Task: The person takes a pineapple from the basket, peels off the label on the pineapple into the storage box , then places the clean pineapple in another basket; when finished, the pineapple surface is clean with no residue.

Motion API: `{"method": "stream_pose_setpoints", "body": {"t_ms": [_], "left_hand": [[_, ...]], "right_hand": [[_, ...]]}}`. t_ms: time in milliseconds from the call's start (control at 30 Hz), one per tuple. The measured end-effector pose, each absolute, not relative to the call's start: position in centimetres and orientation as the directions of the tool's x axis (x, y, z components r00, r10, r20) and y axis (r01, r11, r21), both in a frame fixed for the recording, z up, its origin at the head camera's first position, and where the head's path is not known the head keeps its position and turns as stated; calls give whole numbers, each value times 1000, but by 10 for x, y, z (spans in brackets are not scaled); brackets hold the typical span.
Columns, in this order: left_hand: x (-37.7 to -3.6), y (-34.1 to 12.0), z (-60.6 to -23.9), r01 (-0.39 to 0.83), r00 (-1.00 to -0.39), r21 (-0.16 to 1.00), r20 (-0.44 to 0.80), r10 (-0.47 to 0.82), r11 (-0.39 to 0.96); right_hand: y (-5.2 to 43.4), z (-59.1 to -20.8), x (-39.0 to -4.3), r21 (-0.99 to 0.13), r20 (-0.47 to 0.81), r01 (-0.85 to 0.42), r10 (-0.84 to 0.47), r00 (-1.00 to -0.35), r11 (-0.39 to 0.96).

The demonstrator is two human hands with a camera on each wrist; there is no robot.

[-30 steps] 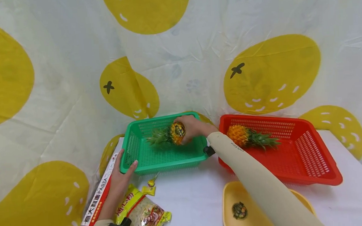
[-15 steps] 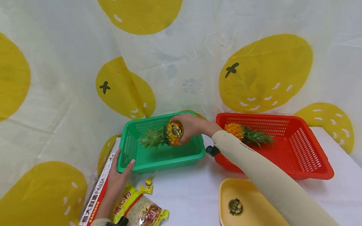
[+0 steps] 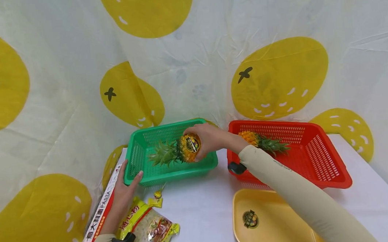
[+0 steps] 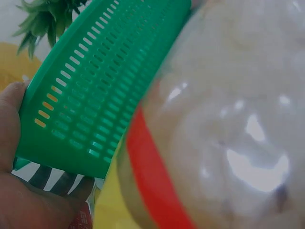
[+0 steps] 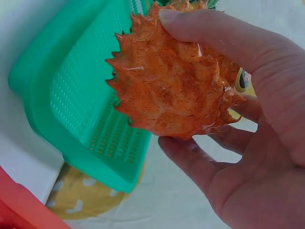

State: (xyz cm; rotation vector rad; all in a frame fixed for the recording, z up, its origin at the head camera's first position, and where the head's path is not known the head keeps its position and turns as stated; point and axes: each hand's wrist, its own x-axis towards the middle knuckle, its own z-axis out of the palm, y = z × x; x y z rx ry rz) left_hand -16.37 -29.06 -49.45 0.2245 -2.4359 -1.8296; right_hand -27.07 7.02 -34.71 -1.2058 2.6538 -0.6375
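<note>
My right hand [image 3: 211, 138] grips a small pineapple [image 3: 186, 149] by its orange body, above the green basket [image 3: 170, 177]. Its leafy crown points left, and a round black-and-gold label faces me. Up close in the right wrist view, the thumb lies on one side of the spiky pineapple [image 5: 171, 86] and the fingers on the other. My left hand [image 3: 124, 188] holds the basket's front left corner. In the left wrist view its thumb is at the rim of the green basket [image 4: 71, 119], and the other fingers are partly hidden by the basket.
A second pineapple [image 3: 264, 143] lies in the red basket [image 3: 328, 178] to the right. My right sleeve crosses over a yellow tray [image 3: 262, 223]. By my left forearm are a pasta bag [image 3: 153, 225], a pasta box [image 3: 101, 213] and a small yellow-wrapped item [image 3: 156, 201].
My right hand has lifted the pineapple from lower in the green basket and brought it slightly toward me. The left hand keeps its hold on the corner. The head view has shifted slightly.
</note>
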Motion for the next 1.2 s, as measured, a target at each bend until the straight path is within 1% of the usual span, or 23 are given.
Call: {"method": "stream_pose_setpoints", "body": {"t_ms": [167, 233, 367, 600, 800, 1100, 1200], "left_hand": [[-160, -288, -488, -61, -987, 957, -15, -162, 283], [-164, -293, -496, -51, -986, 955, -3, -164, 291], [-166, -299, -501, -30, -986, 947, 25, -165, 319], [-168, -300, -504, -32, -988, 947, 18, -152, 321], [-167, -300, -507, -22, -987, 925, 42, -158, 379], [-168, -300, -507, -28, -986, 924, 38, -163, 381], [-169, -300, -506, -25, -986, 925, 40, -163, 380]], "right_hand": [[73, -346, -250, -442, 46, -694, -758, -651, 569], [73, -345, -242, -447, 60, -699, -761, -646, 558], [75, -344, -227, -482, 89, -707, -774, -627, 518], [81, -346, -198, -536, 110, -712, -799, -591, 453], [86, -362, -180, -581, 71, -688, -815, -575, 434], [91, -393, -165, -658, 9, -613, -809, -588, 437], [93, -401, -162, -666, -2, -599, -804, -595, 445]]}}
